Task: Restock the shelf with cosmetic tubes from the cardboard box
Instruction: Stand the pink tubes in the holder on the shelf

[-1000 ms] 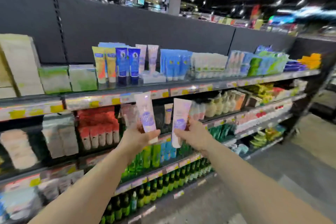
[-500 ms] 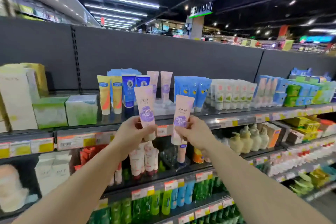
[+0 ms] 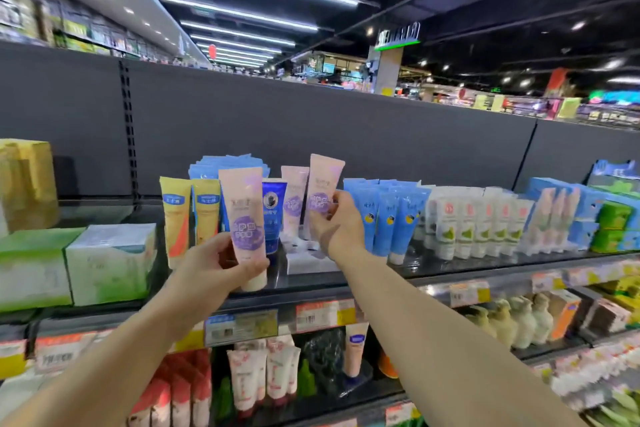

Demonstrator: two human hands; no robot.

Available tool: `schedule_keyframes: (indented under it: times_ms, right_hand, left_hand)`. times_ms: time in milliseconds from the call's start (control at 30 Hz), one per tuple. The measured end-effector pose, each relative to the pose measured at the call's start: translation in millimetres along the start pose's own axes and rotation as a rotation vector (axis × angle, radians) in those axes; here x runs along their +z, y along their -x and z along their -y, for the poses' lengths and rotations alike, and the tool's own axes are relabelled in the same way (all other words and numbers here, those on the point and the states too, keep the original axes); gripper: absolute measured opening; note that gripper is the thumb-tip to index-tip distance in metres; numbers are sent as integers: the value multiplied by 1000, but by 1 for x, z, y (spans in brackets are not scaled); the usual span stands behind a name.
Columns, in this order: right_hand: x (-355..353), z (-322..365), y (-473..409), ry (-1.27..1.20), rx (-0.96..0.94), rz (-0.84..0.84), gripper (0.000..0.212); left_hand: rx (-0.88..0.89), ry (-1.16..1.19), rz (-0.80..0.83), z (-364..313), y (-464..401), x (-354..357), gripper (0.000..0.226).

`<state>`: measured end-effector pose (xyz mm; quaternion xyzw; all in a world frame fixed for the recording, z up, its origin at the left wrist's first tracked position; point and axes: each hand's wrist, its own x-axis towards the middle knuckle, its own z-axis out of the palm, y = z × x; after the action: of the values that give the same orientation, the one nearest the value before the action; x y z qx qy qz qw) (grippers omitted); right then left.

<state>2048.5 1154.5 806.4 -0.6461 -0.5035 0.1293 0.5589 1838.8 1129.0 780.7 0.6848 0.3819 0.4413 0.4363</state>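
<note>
Step in hand: shelving. Each hand carries one pink tube, cap down, at top shelf height.

Left hand: fingers and thumb wrapped round the lower part of the left tube, cap showing below the thumb. Tube upright, held out in front of the shelf edge, not yet over it.

Right hand: pinches the right tube near its middle, reaching further in, over the shelf. Just left of this hand stands a shelved pink tube of the same print; just right, the light-blue tubes. The gap between looks like the slot. Whether the right tube's cap touches the shelf: cannot tell, the hand hides it.

Hands well apart; the dark-blue tube stands between and behind them.

Box: not in view.

Judgement: right tube is nearly placed. Next move calls for setting it down on its cap beside its match, releasing without tipping the neighbours, then bringing the left tube into the same row.
</note>
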Motion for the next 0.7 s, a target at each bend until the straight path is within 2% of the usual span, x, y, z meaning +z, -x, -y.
schedule_keyframes:
  times_ms: [300,700]
  right_hand:
    - [19,-22,-28,-22,37,72,21]
    - [20,-27,-39,13,81,96,34]
  left_hand:
    - [-28,11,-27,-5,-6,9,22]
    - [-5,46,54,-14,-4,28,29]
